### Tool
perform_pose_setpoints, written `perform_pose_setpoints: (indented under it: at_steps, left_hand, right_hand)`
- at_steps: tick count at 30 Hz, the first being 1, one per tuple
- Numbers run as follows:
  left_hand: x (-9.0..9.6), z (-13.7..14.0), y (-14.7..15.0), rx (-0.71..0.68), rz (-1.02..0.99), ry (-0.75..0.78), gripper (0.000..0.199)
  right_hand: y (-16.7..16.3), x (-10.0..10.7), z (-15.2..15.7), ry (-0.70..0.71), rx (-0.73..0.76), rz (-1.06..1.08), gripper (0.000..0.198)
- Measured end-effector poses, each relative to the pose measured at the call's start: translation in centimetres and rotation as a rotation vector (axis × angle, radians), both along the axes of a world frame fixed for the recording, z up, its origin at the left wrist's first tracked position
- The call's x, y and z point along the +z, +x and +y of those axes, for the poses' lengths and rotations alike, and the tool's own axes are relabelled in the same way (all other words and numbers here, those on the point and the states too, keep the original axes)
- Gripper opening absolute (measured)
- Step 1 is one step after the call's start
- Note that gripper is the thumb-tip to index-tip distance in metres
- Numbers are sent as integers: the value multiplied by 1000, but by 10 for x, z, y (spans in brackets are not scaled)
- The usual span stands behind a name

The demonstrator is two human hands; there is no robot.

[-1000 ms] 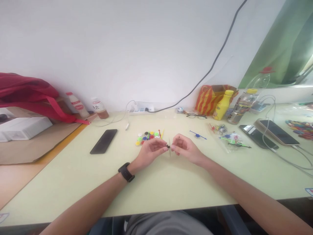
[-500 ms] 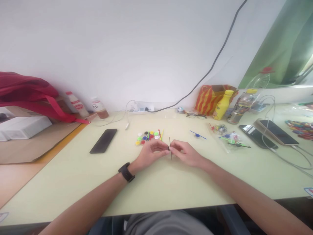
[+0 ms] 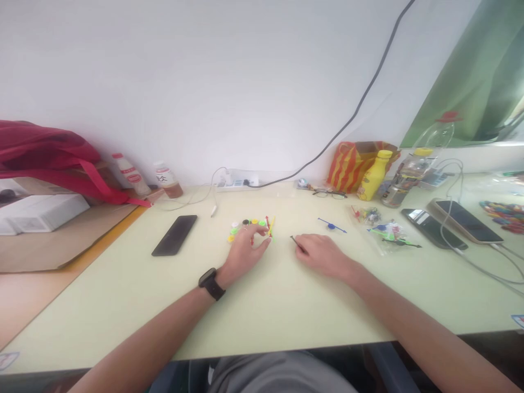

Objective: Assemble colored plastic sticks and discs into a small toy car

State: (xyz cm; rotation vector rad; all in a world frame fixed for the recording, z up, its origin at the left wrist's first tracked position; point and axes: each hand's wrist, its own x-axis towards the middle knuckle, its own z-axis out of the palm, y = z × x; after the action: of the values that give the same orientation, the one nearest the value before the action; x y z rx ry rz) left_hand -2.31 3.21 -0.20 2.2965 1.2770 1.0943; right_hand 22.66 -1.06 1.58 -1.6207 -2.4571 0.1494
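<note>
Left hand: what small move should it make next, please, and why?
Perhaps the left hand should pinch the yellow piece: its thumb and finger are at that piece's near end, though contact is unclear, and the right hand is occupied with the black arrow.

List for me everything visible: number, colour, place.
Desk: 1, pale, below
Discs: several, mixed, centre
Arrows: several, mixed, centre
Spinner: 1, blue, right
Packets: some, clear, right
Phones: 3, dark, both sides
Bottles: 5, mixed, back
Bag: 1, red-yellow, back
Glasses: 1, dark, back
Power strips: 2, white, back
Cables: several, grey/white, around
Cloth: 1, red, left
Boxes: some, white, left
Pile: 1, multicoloured, right
Curtain: 1, green, right
Watch: 1, black, left wrist
Left hand: 1, by discs
Right hand: 1, holding black stick
</note>
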Motion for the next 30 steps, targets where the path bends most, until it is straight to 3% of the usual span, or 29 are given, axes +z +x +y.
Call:
perform_pose_setpoints:
  at_steps: [7,10,15,18,24,30]
  left_hand:
    - [0,6,-9,41,202,50,30]
    - [-1,6,-10,34,241,47,34]
    - [0,5,-8,25,268,75,30]
    - [4,3,-7,17,240,80,14]
    - [9,-3,-6,-52,227,4,13]
    - [10,-6,-3,-130,302,48,16]
  right_hand:
    - [40,-4,20,-21,-438,-272,23]
    - [47,-2,21,57,-512,-297,22]
    - [35,-1,17,189,-398,-164,18]
    - [22,-5,14,198,-266,-41,15]
    - [8,-8,6,92,-54,174,9]
    - [4,-5,2,7,56,250,7]
